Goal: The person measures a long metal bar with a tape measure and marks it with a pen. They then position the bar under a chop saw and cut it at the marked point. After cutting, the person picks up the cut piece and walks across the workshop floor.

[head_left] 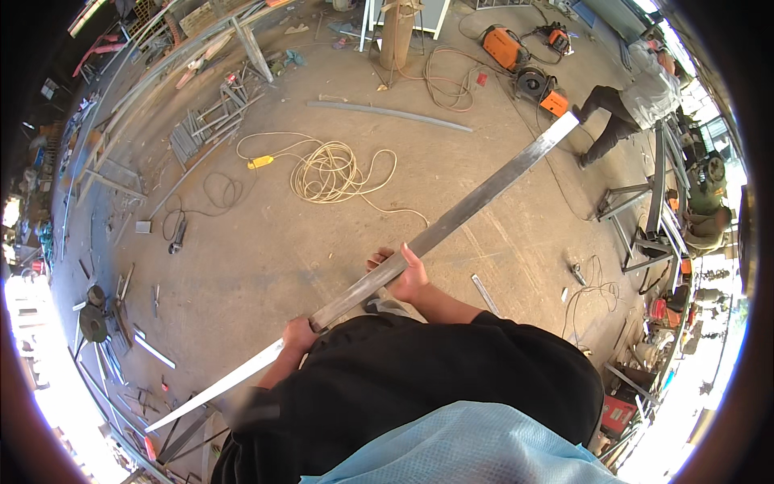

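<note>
A long grey metal bar (480, 198), apparently square tube, slants across in front of my body from lower left to upper right. My left hand (298, 333) is closed around it by my waist. Farther along, my right hand (409, 278) cradles it from below, thumb up on the near side and fingertips showing beyond the far side. Past my left hand, a bright tapering strip (218, 385) runs on in line with the bar; glare hides whether it is the same piece. The bar's upper right end shines brightly.
A coiled pale cable (330, 173) with a yellow connector lies ahead on the concrete floor. Orange welding machines (504, 48) and a person (637, 101) are at upper right. An angle grinder (177, 238) lies left; metal stands (637, 218) are right. A loose bar (391, 114) lies ahead.
</note>
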`<control>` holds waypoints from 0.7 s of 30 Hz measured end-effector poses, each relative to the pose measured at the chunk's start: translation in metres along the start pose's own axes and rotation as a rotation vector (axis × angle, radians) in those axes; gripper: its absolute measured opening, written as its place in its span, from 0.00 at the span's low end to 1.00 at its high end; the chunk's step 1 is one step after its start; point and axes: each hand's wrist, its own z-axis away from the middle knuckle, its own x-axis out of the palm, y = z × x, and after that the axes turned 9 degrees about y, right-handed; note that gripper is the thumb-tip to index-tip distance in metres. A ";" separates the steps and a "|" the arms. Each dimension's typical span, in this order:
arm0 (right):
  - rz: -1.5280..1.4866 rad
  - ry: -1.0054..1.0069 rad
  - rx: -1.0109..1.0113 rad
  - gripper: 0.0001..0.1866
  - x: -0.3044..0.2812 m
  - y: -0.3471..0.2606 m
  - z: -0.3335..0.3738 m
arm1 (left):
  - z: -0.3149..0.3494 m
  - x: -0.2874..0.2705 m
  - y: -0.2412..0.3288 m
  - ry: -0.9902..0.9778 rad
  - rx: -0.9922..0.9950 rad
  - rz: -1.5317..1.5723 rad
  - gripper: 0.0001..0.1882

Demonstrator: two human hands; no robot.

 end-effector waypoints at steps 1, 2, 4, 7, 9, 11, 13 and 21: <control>-0.073 -0.086 -0.021 0.34 -0.005 0.001 -0.005 | -0.002 0.003 0.000 0.001 0.013 0.020 0.29; -0.141 -0.101 0.006 0.31 -0.007 0.002 -0.009 | -0.005 0.006 0.000 -0.007 0.005 0.034 0.29; -0.165 -0.053 -0.075 0.27 -0.007 0.005 -0.013 | -0.007 0.012 -0.008 -0.014 0.033 0.059 0.28; -0.083 0.037 -0.145 0.26 -0.006 0.000 -0.011 | -0.009 0.026 -0.029 0.080 0.162 0.085 0.30; -0.072 0.048 -0.197 0.25 -0.009 -0.002 -0.007 | -0.005 0.033 -0.061 0.204 0.245 0.035 0.31; -0.076 -0.064 -0.174 0.22 -0.020 -0.004 -0.002 | 0.006 0.040 -0.116 0.148 0.302 0.090 0.33; -0.038 -0.022 -0.261 0.17 -0.037 -0.013 0.001 | 0.020 0.051 -0.184 0.079 0.226 0.102 0.35; 0.219 0.040 -0.343 0.20 -0.039 -0.057 0.004 | 0.057 0.098 -0.383 0.135 -0.037 -0.032 0.32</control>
